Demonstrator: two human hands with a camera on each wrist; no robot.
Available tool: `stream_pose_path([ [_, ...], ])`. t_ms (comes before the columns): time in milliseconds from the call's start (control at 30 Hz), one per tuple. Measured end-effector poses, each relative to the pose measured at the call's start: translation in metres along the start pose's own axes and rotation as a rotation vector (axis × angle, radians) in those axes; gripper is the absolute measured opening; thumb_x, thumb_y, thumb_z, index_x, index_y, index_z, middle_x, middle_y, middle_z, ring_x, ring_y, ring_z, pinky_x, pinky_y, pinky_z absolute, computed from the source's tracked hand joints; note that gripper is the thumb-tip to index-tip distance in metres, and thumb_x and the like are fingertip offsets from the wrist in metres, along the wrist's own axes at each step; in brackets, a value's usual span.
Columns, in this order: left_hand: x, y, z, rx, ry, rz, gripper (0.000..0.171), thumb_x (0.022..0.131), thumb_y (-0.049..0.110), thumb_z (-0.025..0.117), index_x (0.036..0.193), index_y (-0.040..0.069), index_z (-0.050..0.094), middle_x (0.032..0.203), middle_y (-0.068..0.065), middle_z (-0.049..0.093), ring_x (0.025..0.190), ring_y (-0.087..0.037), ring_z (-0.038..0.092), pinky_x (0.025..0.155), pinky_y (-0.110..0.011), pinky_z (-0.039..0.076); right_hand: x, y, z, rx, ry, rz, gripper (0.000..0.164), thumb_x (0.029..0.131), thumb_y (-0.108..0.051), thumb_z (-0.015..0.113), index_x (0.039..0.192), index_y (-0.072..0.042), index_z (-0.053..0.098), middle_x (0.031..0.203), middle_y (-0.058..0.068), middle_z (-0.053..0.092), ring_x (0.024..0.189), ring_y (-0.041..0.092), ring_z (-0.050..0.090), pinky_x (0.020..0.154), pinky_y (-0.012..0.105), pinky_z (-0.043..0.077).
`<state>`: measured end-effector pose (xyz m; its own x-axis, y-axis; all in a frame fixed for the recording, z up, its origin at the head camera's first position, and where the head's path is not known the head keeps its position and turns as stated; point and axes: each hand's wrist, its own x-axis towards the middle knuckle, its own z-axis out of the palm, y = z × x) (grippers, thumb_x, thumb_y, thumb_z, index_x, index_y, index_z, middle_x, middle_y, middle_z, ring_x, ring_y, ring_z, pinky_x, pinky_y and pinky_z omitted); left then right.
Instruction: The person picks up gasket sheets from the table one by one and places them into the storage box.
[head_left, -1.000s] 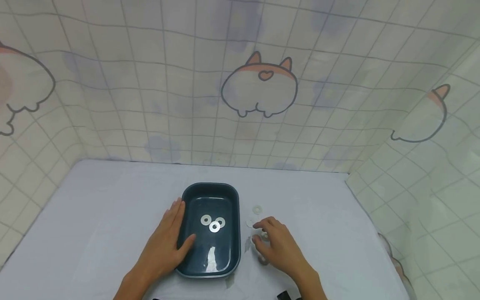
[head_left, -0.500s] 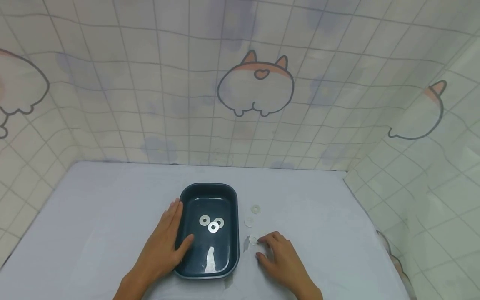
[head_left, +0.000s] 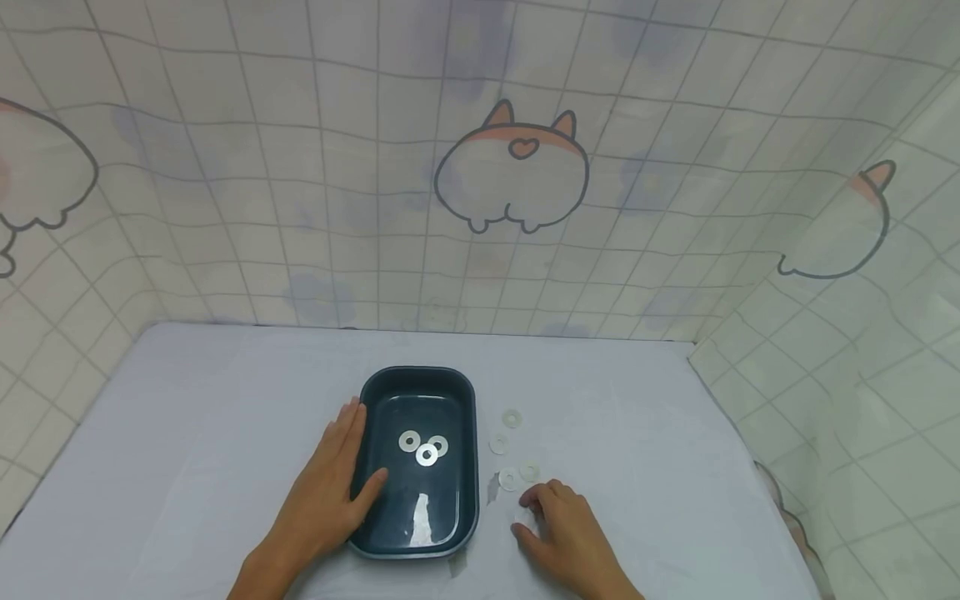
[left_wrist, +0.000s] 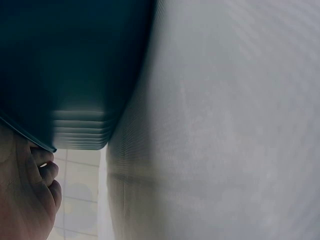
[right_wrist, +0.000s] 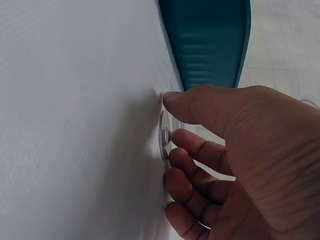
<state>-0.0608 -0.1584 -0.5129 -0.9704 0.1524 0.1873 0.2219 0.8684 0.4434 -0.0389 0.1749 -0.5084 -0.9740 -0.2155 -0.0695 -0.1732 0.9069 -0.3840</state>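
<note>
Dark blue-green tray (head_left: 420,533) with three silver flat washers (head_left: 409,441) lying together on its floor. My left hand (head_left: 322,487) rests along the tray's left rim, its fingers straight along the outside and its thumb across the edge. In the left wrist view, that hand (left_wrist: 27,185) sits beside the tray wall. On the table to the right, my right hand (head_left: 566,533) is low, thumb and fingertips apart around a flat washer. The right wrist view has this washer (right_wrist: 164,135) near the index fingertip; I cannot tell whether they touch.
Several pale washers (head_left: 512,418) lie on the white table covering (head_left: 637,425) between the tray and my right hand. A small grey patch (head_left: 492,487) lies beside the tray. Behind rises a curtain-like wall (head_left: 360,208) with a grid and cartoon animals.
My right hand has drawn back toward me, uncovering pale washers, and is now around a nearer one. The left hand and the tray keep their places; the view shifted slightly at first.
</note>
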Motion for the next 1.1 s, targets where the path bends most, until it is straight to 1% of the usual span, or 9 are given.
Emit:
stream_pose_path([
  [67, 0.0, 0.0, 0.0, 0.0, 0.001, 0.002, 0.092, 0.102, 0.045, 0.063, 0.171, 0.008, 0.014, 0.179, -0.014, 0.018, 0.165, -0.035, 0.023, 0.135, -0.021, -0.004, -0.002, 0.0, 0.0, -0.001, -0.005, -0.008, 0.028, 0.084, -0.032, 0.088, 0.105, -0.021, 0.071, 0.093, -0.012, 0.063, 0.084, 0.003, 0.047, 0.083, 0.033, 0.053],
  [133, 0.0, 0.0, 0.001, -0.004, 0.0, 0.002, 0.092, 0.102, 0.045, 0.063, 0.171, 0.008, 0.014, 0.179, -0.014, 0.019, 0.165, -0.035, 0.023, 0.13, -0.013, -0.011, -0.003, 0.001, 0.001, 0.0, -0.004, -0.022, 0.026, 0.085, -0.031, 0.087, 0.103, -0.021, 0.07, 0.09, -0.013, 0.06, 0.082, 0.002, 0.046, 0.081, 0.032, 0.051],
  [200, 0.0, 0.0, 0.001, -0.004, -0.004, 0.0, 0.092, 0.102, 0.045, 0.063, 0.171, 0.008, 0.014, 0.179, -0.013, 0.018, 0.165, -0.035, 0.023, 0.127, -0.01, -0.014, -0.004, 0.002, 0.001, 0.011, -0.001, -0.04, 0.024, 0.086, -0.028, 0.086, 0.102, -0.021, 0.07, 0.087, -0.013, 0.056, 0.081, 0.001, 0.044, 0.077, 0.03, 0.048],
  [367, -0.001, 0.0, 0.001, -0.006, -0.007, -0.006, 0.092, 0.102, 0.045, 0.063, 0.171, 0.009, 0.014, 0.179, -0.013, 0.018, 0.166, -0.035, 0.023, 0.129, -0.014, -0.011, -0.007, 0.004, 0.0, 0.041, -0.006, -0.054, 0.022, 0.086, -0.022, 0.084, 0.103, -0.019, 0.07, 0.089, -0.012, 0.054, 0.08, 0.003, 0.044, 0.073, 0.027, 0.046],
  [467, -0.001, 0.001, 0.0, -0.008, -0.004, -0.006, 0.092, 0.101, 0.045, 0.064, 0.171, 0.008, 0.015, 0.179, -0.014, 0.019, 0.165, -0.035, 0.023, 0.128, -0.013, -0.011, -0.007, 0.004, -0.001, 0.043, -0.027, -0.033, 0.022, 0.086, -0.021, 0.083, 0.105, -0.019, 0.07, 0.093, -0.01, 0.057, 0.082, 0.004, 0.045, 0.074, 0.028, 0.048],
  [633, -0.002, 0.001, 0.0, -0.002, -0.003, -0.008, 0.093, 0.101, 0.045, 0.064, 0.17, 0.008, 0.016, 0.179, -0.014, 0.02, 0.165, -0.035, 0.024, 0.128, -0.013, -0.011, -0.006, 0.002, -0.002, 0.026, -0.06, 0.009, 0.022, 0.087, -0.021, 0.083, 0.106, -0.018, 0.072, 0.098, -0.008, 0.062, 0.085, 0.005, 0.049, 0.08, 0.032, 0.054],
  [867, -0.002, 0.0, 0.001, -0.002, -0.012, -0.014, 0.093, 0.101, 0.047, 0.063, 0.171, 0.009, 0.015, 0.179, -0.012, 0.018, 0.166, -0.034, 0.023, 0.133, -0.019, -0.006, -0.003, 0.001, -0.009, 0.023, -0.116, 0.063, 0.024, 0.087, -0.022, 0.084, 0.107, -0.015, 0.074, 0.098, -0.006, 0.067, 0.086, 0.008, 0.053, 0.086, 0.038, 0.06],
  [1033, -0.001, 0.0, 0.0, -0.001, -0.01, -0.017, 0.093, 0.101, 0.047, 0.063, 0.171, 0.01, 0.015, 0.18, -0.011, 0.018, 0.166, -0.034, 0.023, 0.135, -0.025, 0.0, -0.002, 0.001, -0.012, 0.009, -0.118, 0.038, 0.024, 0.087, -0.025, 0.085, 0.104, -0.013, 0.073, 0.091, -0.006, 0.064, 0.082, 0.007, 0.051, 0.08, 0.033, 0.058],
  [1100, -0.001, 0.001, 0.0, -0.003, -0.011, -0.019, 0.093, 0.101, 0.047, 0.063, 0.171, 0.01, 0.014, 0.18, -0.011, 0.017, 0.166, -0.033, 0.022, 0.135, -0.025, 0.0, -0.002, 0.001, -0.013, -0.005, -0.107, 0.016, 0.023, 0.087, -0.024, 0.084, 0.103, -0.013, 0.073, 0.088, -0.008, 0.062, 0.08, 0.006, 0.049, 0.077, 0.031, 0.057],
])
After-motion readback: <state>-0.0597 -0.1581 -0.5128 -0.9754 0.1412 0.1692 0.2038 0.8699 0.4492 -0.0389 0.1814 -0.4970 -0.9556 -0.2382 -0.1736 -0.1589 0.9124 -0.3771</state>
